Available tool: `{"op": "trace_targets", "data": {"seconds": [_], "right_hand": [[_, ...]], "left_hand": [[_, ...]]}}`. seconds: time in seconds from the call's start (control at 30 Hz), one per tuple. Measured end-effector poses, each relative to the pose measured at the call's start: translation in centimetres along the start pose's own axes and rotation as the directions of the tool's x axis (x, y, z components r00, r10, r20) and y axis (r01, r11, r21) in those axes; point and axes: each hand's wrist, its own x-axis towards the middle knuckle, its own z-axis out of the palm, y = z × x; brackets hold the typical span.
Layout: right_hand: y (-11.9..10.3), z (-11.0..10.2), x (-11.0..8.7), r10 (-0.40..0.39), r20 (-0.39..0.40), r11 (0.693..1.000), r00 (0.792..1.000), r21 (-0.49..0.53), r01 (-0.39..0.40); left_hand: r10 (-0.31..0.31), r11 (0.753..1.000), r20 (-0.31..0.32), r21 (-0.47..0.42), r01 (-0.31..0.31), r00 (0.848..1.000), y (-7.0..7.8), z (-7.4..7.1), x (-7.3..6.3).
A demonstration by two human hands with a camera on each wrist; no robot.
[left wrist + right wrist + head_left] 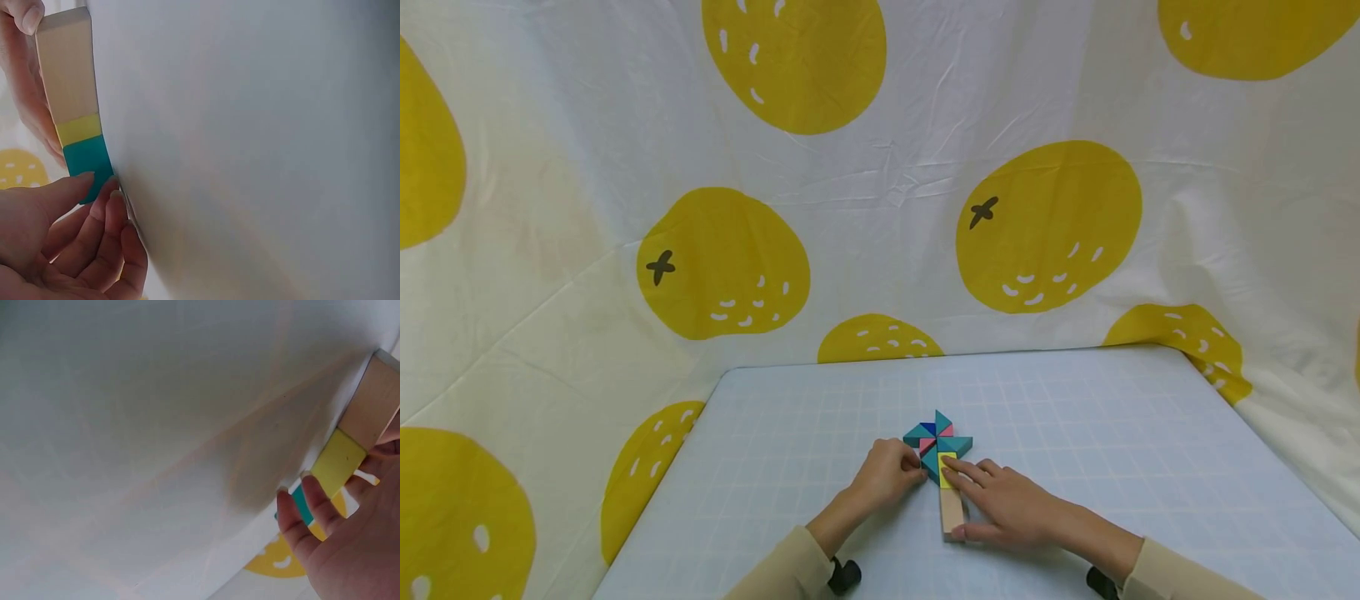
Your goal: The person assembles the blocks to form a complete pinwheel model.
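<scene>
A pinwheel-shaped arrangement of teal triangular blocks (955,444), with pink blocks (947,431) and a dark blue block (928,428) among them, lies on the table. Below it, in line like a stem, come a yellow block (946,477) and a plain wooden block (951,510). My left hand (887,475) is at the pinwheel's lower left, thumb and curled fingertips at the edge of a teal triangular block (87,159). Fairly straight fingers of my right hand (1011,504) rest on the yellow block, while its thumb touches the wooden block's near end.
A pale gridded cloth covers the table (790,417). Behind and beside it hangs a white curtain (880,250) printed with large yellow fruit. Black wrist straps (846,575) show at both cuffs.
</scene>
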Motion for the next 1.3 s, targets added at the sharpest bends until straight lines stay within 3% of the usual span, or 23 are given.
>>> {"op": "trace_targets", "data": {"seconds": [0.27, 0.77, 1.3], "right_hand": [[-0.22, -0.26, 0.05, 0.000, 0.004, 1.000, 1.000, 0.010, 0.000], [-0.40, -0.72, 0.16, 0.035, 0.045, 0.999, 0.998, 0.016, -0.036], [-0.42, -0.85, 0.16, 0.024, 0.039, 0.999, 0.999, 0.040, -0.026]], "left_hand": [[0.010, 1.000, -0.013, -0.009, -0.010, 1.000, -0.10, 0.12, 0.29], [-0.032, 0.999, -0.020, 0.008, 0.032, 0.999, 0.19, -0.05, 0.63], [0.008, 1.000, -0.014, -0.002, -0.008, 1.000, -0.03, -0.05, 0.78]]}}
